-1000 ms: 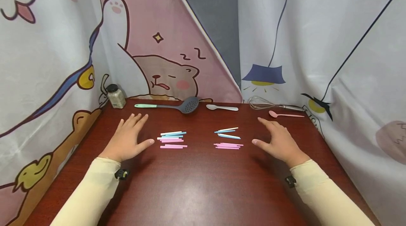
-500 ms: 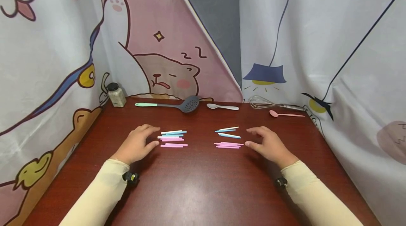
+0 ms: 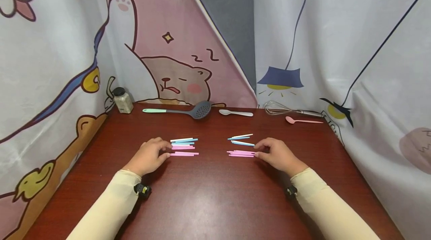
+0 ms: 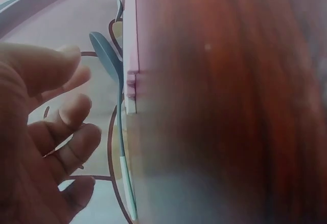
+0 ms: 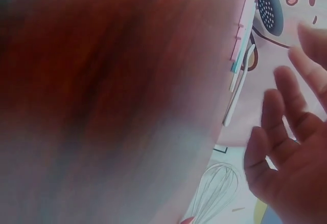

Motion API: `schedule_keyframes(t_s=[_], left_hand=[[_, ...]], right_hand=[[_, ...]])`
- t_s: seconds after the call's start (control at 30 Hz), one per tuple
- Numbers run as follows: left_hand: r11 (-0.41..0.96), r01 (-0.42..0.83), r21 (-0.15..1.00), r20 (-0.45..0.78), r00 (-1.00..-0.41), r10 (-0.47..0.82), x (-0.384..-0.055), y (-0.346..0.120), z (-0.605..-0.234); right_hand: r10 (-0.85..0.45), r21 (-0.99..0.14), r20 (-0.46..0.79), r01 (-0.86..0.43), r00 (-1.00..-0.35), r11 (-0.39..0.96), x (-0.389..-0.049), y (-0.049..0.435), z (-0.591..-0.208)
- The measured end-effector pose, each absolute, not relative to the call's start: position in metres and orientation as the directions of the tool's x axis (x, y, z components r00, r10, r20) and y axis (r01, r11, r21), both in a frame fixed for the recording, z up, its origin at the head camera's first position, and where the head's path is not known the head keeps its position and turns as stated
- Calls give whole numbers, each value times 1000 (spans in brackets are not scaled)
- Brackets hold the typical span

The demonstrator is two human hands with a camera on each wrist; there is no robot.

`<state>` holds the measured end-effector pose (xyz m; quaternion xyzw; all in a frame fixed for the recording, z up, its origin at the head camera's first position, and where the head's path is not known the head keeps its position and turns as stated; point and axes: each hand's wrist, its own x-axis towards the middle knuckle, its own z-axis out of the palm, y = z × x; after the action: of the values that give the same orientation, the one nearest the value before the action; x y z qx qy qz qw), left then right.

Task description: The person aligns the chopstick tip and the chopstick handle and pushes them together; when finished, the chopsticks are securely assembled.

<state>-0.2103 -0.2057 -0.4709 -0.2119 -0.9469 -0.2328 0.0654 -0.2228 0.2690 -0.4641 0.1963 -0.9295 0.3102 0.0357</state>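
Two groups of thin short sticks lie on the dark red-brown table (image 3: 205, 195). The left group has pink sticks (image 3: 184, 154) nearest me, with white and blue sticks (image 3: 183, 141) beyond. On the right, pink sticks (image 3: 240, 153) lie below blue and white sticks (image 3: 242, 142). My left hand (image 3: 148, 156) is at the outer ends of the left group, thumb near the pink ends and index finger higher, a gap between them. My right hand (image 3: 279, 154) mirrors it at the right group. Both wrist views show loosely bent fingers; contact with the sticks is unclear.
Along the back edge lie a slotted skimmer (image 3: 200, 110), a white spoon (image 3: 235, 113), a whisk (image 3: 289, 110) and a pink spoon (image 3: 303, 120). A black-lidded jar (image 3: 123, 100) stands at the back left. Printed curtains (image 3: 175, 27) surround the table.
Both hands have moved inward and down from beside the sticks to the outer ends of the two groups. Their fingers, spread wide before, have come closer together. The sticks look nearly unmoved.
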Motion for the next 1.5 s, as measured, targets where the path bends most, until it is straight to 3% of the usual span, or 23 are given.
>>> schedule_keyframes(t_s=[0.27,0.67,1.5], left_hand=[[787,388,479,139,-919,369,-211,-206,-469],[814,340,471,46,-931,362,-216,-201,-467],[842,313,439,-19,-934,357,-222,-195,-473]], right_hand=[[-434,-549,53,-390,-899,739,-227,260,-463],[-462,-475,-58,-382,-885,793,-235,248,-457],[-461,-286,-96,-419,-882,861,-238,232,-456]])
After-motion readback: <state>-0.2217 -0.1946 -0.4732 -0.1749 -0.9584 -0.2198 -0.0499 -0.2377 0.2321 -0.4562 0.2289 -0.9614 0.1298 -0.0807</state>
